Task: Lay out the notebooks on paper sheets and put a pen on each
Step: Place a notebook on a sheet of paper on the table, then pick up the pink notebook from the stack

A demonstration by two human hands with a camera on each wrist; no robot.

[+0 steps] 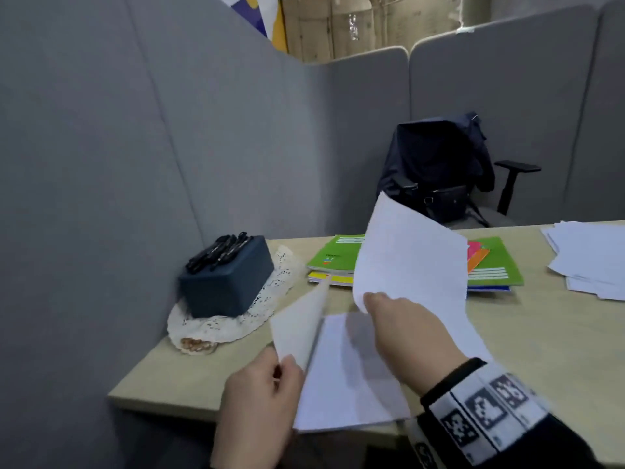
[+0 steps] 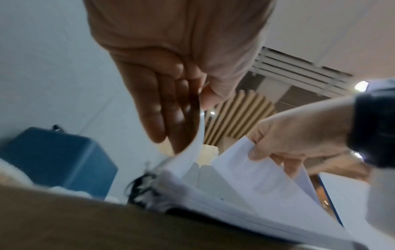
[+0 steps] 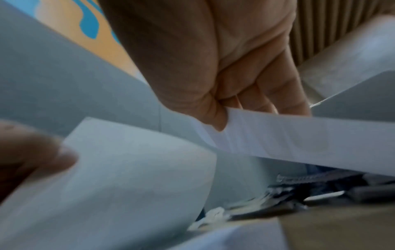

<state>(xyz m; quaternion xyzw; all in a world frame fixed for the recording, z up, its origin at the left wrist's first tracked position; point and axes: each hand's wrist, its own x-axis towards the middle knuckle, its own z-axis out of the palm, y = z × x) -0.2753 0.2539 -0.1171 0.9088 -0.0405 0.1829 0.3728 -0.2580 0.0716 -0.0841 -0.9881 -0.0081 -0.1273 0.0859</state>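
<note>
My right hand (image 1: 399,319) pinches the edge of a white paper sheet (image 1: 412,255) and holds it lifted over the desk. My left hand (image 1: 267,384) pinches a second sheet (image 1: 297,323) by its near corner, raised on edge. A third sheet (image 1: 341,377) lies flat near the front edge beneath both. Green notebooks (image 1: 338,253) with coloured ones stacked under them lie behind, partly hidden by the lifted sheet. Black pens (image 1: 220,252) lie on top of a dark blue box (image 1: 226,286). In the wrist views, the left hand (image 2: 192,94) and the right hand (image 3: 224,110) each grip paper.
The box stands on a white lace doily (image 1: 216,323) at the desk's left corner. A loose pile of white sheets (image 1: 588,258) lies at the far right. Grey partition panels (image 1: 135,147) wall the left and back. A chair with a dark jacket (image 1: 439,164) stands behind the desk.
</note>
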